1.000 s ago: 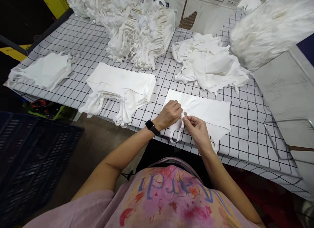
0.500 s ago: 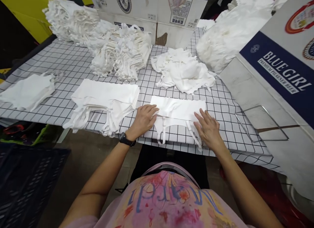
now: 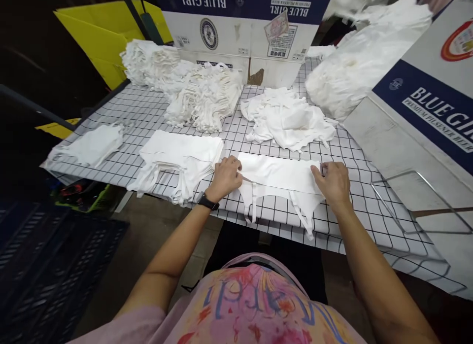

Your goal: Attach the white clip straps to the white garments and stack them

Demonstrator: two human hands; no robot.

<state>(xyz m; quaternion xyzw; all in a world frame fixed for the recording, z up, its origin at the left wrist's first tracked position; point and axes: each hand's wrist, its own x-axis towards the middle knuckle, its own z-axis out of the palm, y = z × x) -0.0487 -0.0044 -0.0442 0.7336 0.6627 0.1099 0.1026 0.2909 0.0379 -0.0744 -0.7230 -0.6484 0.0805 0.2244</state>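
Observation:
A white folded garment (image 3: 279,174) with thin straps lies flat on the checked table cover (image 3: 365,196), its straps hanging over the near edge. My left hand (image 3: 226,176), with a dark watch on the wrist, grips the garment's left end with curled fingers. My right hand (image 3: 332,182) pinches the garment's right end. To the left lies a neat stack of folded white garments (image 3: 183,154).
A loose heap of white garments (image 3: 286,117) lies behind the hands. Tall stacks (image 3: 201,95) stand at the back left, a small pile (image 3: 92,144) at the far left. Cardboard boxes (image 3: 251,33) line the back and right. A dark crate (image 3: 44,265) sits on the floor at left.
My hands went from working a strap together, to pressing flat on the garment, to gripping its two ends. My right hand moved right. The view shifted upward.

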